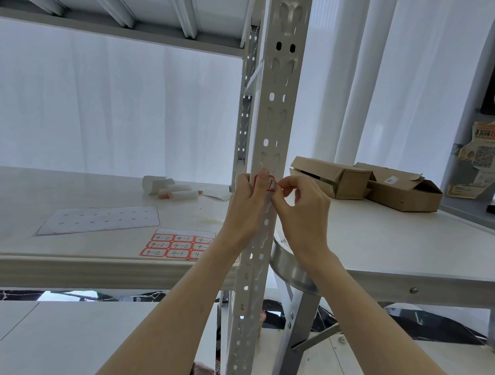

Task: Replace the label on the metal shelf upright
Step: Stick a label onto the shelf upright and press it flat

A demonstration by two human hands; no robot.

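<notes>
A white perforated metal upright runs top to bottom through the middle of the view. A small red-bordered label with handwriting sits on its front face. My left hand wraps the upright from the left, its thumb pressing on the label's left half. My right hand pinches the label's right edge between thumb and forefinger. Part of the label is hidden under my thumb. A sheet of red-bordered labels marked 4-1 and 4-2 lies on the shelf board just left of the upright.
A blank peeled label backing sheet lies further left. Rolled papers and an orange-tipped marker lie behind. Two open cardboard boxes rest on a table to the right. A metal ring hangs by the table edge.
</notes>
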